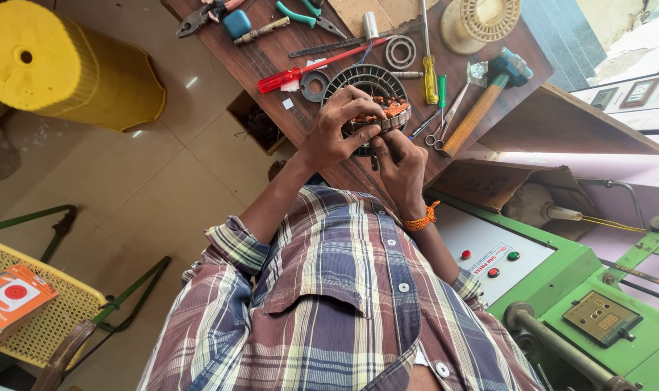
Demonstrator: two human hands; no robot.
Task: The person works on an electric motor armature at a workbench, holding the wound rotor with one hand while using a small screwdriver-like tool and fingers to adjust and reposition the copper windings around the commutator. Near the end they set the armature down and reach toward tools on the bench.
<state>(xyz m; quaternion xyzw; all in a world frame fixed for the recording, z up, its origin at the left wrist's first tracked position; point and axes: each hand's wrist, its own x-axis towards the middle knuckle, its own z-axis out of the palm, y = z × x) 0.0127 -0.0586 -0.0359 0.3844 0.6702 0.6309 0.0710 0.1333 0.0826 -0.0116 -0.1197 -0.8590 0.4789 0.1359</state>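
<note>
Nearest the camera is a plaid shirt. Beyond it the left hand and the right hand, with an orange thread at the wrist, meet at the near edge of the wooden desk. The left grip is clenched over the top of a round motor stator with copper windings; the right grip pinches its near rim from below, beside a small dark tool whose kind I cannot tell. Just beyond the stator lie a red-handled screwdriver, a yellow-handled screwdriver, scissors and a wooden-handled hammer. Pliers lie toward the far edge.
</note>
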